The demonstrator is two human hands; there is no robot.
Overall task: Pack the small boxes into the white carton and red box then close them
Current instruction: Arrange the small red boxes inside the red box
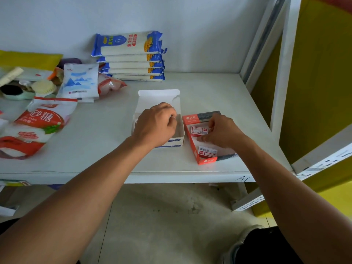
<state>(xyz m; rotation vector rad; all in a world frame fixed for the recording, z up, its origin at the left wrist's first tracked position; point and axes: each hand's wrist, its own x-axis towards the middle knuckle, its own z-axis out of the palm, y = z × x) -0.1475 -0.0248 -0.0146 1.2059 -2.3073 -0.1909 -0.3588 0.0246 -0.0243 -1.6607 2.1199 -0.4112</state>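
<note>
Hands (155,126) (222,131) reach into glossy rectangular cardboard boxes (199,149).

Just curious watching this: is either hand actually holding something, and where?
The right hand pinches a small box by its right end, inside the red box. The left hand is curled over the white carton; any hold cannot be told.

We can read the large characters "砂糖" on the red and white sugar bag (41,121) at the left. The shelf's front edge (190,178) bears a handwritten "A1" or similar. Print on the red box (196,149) and the noodle packs (131,54) is too blurred for us.
</note>
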